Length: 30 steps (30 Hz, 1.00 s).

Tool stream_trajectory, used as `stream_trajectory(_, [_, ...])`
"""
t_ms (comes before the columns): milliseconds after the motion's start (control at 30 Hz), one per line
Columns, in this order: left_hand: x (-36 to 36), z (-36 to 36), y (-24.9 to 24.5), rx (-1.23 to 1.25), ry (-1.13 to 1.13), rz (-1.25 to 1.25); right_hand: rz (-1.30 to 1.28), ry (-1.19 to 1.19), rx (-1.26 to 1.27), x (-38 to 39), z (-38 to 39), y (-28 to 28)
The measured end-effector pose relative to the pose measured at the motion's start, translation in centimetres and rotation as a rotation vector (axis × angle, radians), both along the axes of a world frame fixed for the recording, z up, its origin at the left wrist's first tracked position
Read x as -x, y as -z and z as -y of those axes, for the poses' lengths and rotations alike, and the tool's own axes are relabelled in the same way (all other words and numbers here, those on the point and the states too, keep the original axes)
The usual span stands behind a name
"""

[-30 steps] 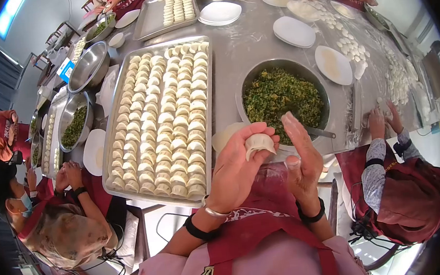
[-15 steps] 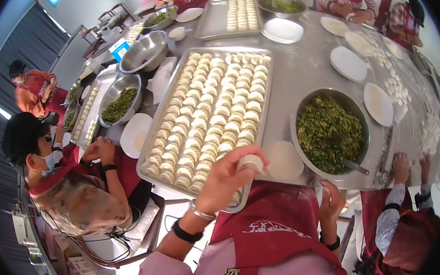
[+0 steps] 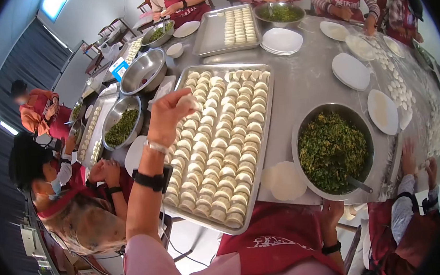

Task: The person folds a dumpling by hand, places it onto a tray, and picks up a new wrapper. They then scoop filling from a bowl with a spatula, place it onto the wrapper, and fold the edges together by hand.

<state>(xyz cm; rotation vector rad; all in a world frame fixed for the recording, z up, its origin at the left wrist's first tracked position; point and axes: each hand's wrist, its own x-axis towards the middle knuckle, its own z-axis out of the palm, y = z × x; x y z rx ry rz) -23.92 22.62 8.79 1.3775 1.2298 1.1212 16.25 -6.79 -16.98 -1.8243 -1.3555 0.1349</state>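
My left hand [image 3: 168,116] is stretched out over the left side of a large metal tray [image 3: 265,133] packed with rows of folded dumplings [image 3: 225,132]. Its fingertips pinch one folded dumpling [image 3: 188,101] just above the rows. My right hand [image 3: 332,212] hangs low at the table's near edge, below a steel bowl of chopped green filling [image 3: 331,150] with a spoon handle [image 3: 359,183] in it. That hand holds nothing I can see, its fingers partly hidden. A stack of round wrappers [image 3: 285,180] lies between tray and bowl.
More trays [image 3: 211,33], steel bowls [image 3: 143,71], white plates [image 3: 282,40] and dough discs [image 3: 399,90] cover the long metal table. A person in a mask sits at my left [image 3: 63,203]. Another person's hands [image 3: 416,165] work dough at my right. Several people sit at the far end.
My left hand carried the folded dumpling from in front of my chest out over the tray's left side. My right hand dropped from beside the dumpling to the table edge.
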Motion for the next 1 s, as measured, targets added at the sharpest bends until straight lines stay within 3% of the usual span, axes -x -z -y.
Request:
stream_trajectory(200, [-1.9,-11.7,2.5,0.057,-0.029,0.048,0.166,-0.019,-0.084,0.1,0.1,1.3])
stream_trajectory(300, [-1.8,-18.7,6.6,-0.138,-0.091,-0.277,0.156,-0.005,-0.124,1.2,-0.8,-0.8])
stream_trajectory(367, [-1.9,-22.4,8.7,-0.26,-0.103,-0.427,0.254,-0.034,0.032,0.3,1.0,2.4])
stream_trajectory(400, [-2.1,-23.9,9.5,-0.306,-0.093,-0.525,0.448,-0.011,0.001,0.5,0.9,2.4])
stream_trajectory(467, [-2.3,-26.2,11.3,-0.387,-0.083,-0.71,0.312,0.019,0.03,0.6,0.8,2.4])
stream_trajectory(567, [-3.2,-27.9,13.1,-0.441,-0.048,-0.957,0.341,0.003,0.052,1.3,-0.3,1.2])
stream_trajectory(733, [-3.8,-29.0,15.7,-0.36,0.007,-1.023,0.367,-0.017,0.081,1.7,-1.2,0.7])
stream_trajectory(1000, [-3.0,-29.5,18.3,-0.373,0.062,-0.915,0.377,-0.041,0.078,1.5,-2.3,0.9])
